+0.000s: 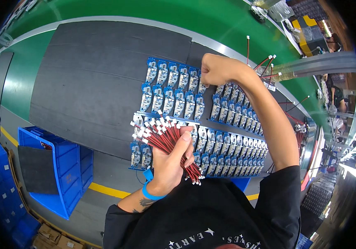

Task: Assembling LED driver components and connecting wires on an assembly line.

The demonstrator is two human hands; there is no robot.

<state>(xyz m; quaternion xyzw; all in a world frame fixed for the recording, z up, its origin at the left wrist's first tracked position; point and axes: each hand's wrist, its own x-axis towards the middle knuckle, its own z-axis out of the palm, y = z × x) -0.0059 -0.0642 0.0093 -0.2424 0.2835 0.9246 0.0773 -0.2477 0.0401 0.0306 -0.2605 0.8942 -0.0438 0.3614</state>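
Note:
A thick bundle of red and black wire leads (pixel 164 135) with white plug ends is gripped in my left hand (pixel 170 164), which wears a blue wrist strap (pixel 148 187). The bundle fans out over the nearer boards, hiding several of them. My right hand (pixel 219 69) reaches to the far side, its fingers closed and bent down at the end of the upper row of blue circuit boards (pixel 168 99). Whatever those fingers pinch is hidden behind the hand. The boards lie in panels, in several rows, with small pale components on them.
Black mats (pixel 91 70) cover the green worktable (pixel 145 10). Loose wire leads (pixel 300 128) lie on the right, beyond my right arm. A clear tube (pixel 319 64) stretches in from the right. Blue crates (pixel 72 166) stand on the floor at lower left, near a yellow floor line (pixel 107 191).

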